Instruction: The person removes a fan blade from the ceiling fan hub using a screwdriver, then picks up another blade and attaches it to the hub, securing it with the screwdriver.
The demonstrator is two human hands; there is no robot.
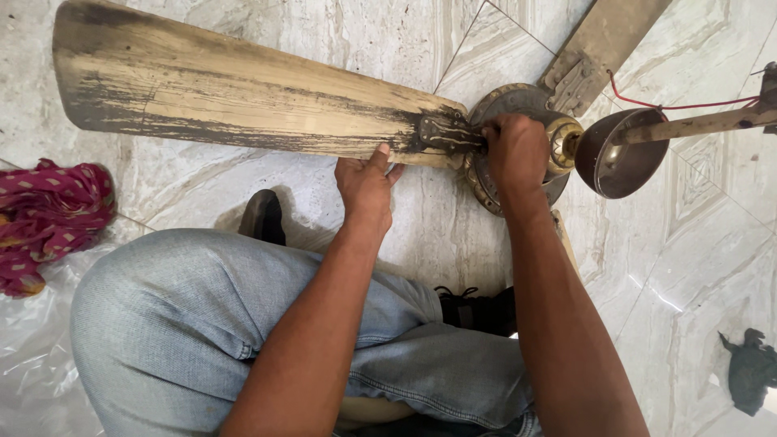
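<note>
A dirty ceiling fan lies on the marble floor. Its long cream blade (235, 93), streaked with black grime, stretches left from the round motor housing (518, 101). My left hand (367, 184) grips the blade's near edge close to the dark metal bracket (447, 132). My right hand (515, 154) is closed on top of the housing at the bracket's inner end; whether it holds a tool is hidden. A second blade (603, 36) runs off to the upper right.
A brown metal canopy cup (619, 154) on a rod (704, 123) with a red wire lies right of the motor. A magenta patterned cloth (48, 214) sits at left on clear plastic sheeting. My jeans-clad knee fills the foreground. A dark rag (751, 368) lies lower right.
</note>
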